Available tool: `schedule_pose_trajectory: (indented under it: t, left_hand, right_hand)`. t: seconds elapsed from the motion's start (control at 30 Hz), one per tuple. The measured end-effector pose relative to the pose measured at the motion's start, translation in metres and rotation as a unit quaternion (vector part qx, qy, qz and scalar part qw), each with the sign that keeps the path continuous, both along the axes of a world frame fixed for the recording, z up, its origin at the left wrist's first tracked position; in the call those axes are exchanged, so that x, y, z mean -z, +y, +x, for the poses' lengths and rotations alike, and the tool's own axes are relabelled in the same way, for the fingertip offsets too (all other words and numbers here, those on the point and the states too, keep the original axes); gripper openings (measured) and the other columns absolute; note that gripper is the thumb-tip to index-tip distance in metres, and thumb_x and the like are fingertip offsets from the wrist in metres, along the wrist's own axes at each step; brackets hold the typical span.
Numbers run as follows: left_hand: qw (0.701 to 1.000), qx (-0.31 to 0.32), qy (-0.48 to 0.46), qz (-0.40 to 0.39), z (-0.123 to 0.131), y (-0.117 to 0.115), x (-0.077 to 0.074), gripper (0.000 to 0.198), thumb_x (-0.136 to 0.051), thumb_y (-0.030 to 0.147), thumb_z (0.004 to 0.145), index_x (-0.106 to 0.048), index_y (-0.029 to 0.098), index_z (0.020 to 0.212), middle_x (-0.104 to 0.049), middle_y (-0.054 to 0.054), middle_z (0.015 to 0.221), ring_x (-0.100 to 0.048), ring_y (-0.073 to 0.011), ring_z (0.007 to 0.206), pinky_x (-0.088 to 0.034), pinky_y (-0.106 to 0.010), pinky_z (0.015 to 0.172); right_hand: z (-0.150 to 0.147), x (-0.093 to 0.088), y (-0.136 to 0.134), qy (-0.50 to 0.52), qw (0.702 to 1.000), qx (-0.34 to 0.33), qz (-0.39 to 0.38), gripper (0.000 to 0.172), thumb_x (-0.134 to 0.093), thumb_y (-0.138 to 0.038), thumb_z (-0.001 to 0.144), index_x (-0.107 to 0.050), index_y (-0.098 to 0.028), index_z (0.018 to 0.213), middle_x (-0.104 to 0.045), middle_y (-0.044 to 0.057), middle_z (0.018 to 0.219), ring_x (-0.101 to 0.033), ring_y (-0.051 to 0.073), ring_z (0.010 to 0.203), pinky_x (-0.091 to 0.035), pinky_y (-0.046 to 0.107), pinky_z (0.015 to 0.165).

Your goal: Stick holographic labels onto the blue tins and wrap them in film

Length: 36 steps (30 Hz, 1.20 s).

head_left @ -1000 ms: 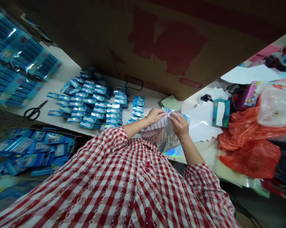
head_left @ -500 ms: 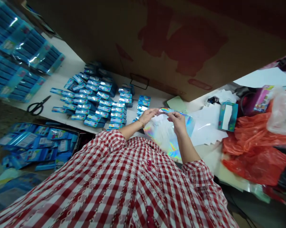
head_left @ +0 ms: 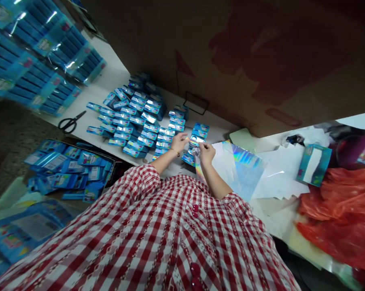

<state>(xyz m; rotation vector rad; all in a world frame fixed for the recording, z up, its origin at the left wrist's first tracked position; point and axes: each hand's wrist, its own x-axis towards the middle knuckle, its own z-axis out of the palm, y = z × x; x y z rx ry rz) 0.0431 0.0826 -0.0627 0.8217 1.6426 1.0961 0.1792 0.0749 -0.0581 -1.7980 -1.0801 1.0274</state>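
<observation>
My left hand (head_left: pixel 179 141), with a gold bracelet on the wrist, and my right hand (head_left: pixel 206 152) are close together over the white table (head_left: pixel 109 81). Both are pinched on a small shiny strip (head_left: pixel 194 140) stretched between them, just in front of two short stacks of blue boxes (head_left: pixel 198 131). A holographic sheet (head_left: pixel 246 165) lies flat on the table to the right of my right hand. Rows of small blue boxes (head_left: pixel 134 121) lie to the left of my left hand. My red checked shirt (head_left: pixel 158 234) fills the bottom of the view.
A big cardboard box (head_left: pixel 231 60) stands behind the table. Black scissors (head_left: pixel 69 123) lie at the left. Wrapped blue packs (head_left: pixel 33 60) sit far left, more blue packs in a box (head_left: pixel 70 169) lie below the table edge. White paper (head_left: pixel 282 169), a teal box (head_left: pixel 313 163) and red plastic bags (head_left: pixel 340 210) are at the right.
The holographic sheet that my hands held up has come down flat on the table. Both hands moved left toward the blue boxes and now pinch a small shiny strip. The view swung right.
</observation>
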Motion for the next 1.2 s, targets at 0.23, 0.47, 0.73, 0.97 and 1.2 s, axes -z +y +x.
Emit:
schedule_pose_trajectory:
  t: [0.23, 0.47, 0.73, 0.97, 1.2]
  left_hand:
    - [0.997, 0.026, 0.068, -0.005, -0.004, 0.031, 0.024, 0.025, -0.067, 0.013, 0.065, -0.060, 0.013, 0.090, -0.048, 0.007, 0.052, -0.047, -0.0095, 0.054, -0.039, -0.022, 0.059]
    - [0.993, 0.052, 0.095, -0.052, -0.004, 0.037, 0.037, 0.032, -0.067, 0.014, 0.066, -0.062, 0.011, 0.097, -0.057, 0.003, 0.060, -0.056, -0.0124, 0.062, -0.045, -0.026, 0.069]
    - [0.975, 0.113, 0.187, -0.049, 0.002, 0.024, 0.030, 0.028, -0.055, 0.007, 0.072, -0.069, 0.014, 0.096, -0.069, -0.008, 0.090, -0.063, -0.0194, 0.090, -0.046, -0.031, 0.088]
    - [0.948, 0.183, 0.258, -0.018, -0.001, 0.011, 0.012, 0.039, -0.046, 0.003, 0.070, -0.070, 0.015, 0.098, -0.065, -0.008, 0.107, -0.059, -0.0205, 0.101, -0.042, -0.030, 0.097]
    - [0.930, 0.258, 0.245, 0.090, 0.036, 0.003, -0.016, 0.028, -0.046, 0.012, 0.080, -0.068, 0.018, 0.097, -0.067, -0.006, 0.102, -0.059, -0.0193, 0.099, -0.044, -0.032, 0.092]
  right_hand:
    - [-0.009, 0.003, 0.019, -0.201, 0.979, -0.020, -0.025, 0.020, -0.054, -0.033, 0.075, -0.068, -0.019, 0.071, -0.064, 0.004, 0.081, -0.053, 0.019, 0.084, -0.036, 0.033, 0.080]
    - [-0.010, 0.009, 0.022, -0.278, 0.956, -0.082, -0.038, 0.022, -0.050, -0.032, 0.081, -0.068, -0.019, 0.076, -0.062, 0.008, 0.089, -0.049, 0.024, 0.092, -0.033, 0.036, 0.080]
    - [0.005, -0.006, 0.017, -0.424, 0.872, -0.244, 0.006, 0.029, -0.043, -0.021, 0.085, -0.065, -0.021, 0.104, -0.058, 0.012, 0.102, -0.043, 0.027, 0.096, -0.029, 0.040, 0.081]
    - [0.053, -0.001, 0.020, -0.457, 0.818, -0.344, 0.054, 0.036, -0.041, -0.018, 0.084, -0.064, -0.025, 0.111, -0.057, 0.011, 0.114, -0.044, 0.026, 0.101, -0.029, 0.041, 0.087]
    - [0.145, 0.021, 0.063, -0.440, 0.824, -0.356, 0.014, 0.044, -0.047, -0.011, 0.076, -0.060, -0.023, 0.116, -0.050, 0.010, 0.135, -0.037, 0.029, 0.124, -0.036, 0.044, 0.091]
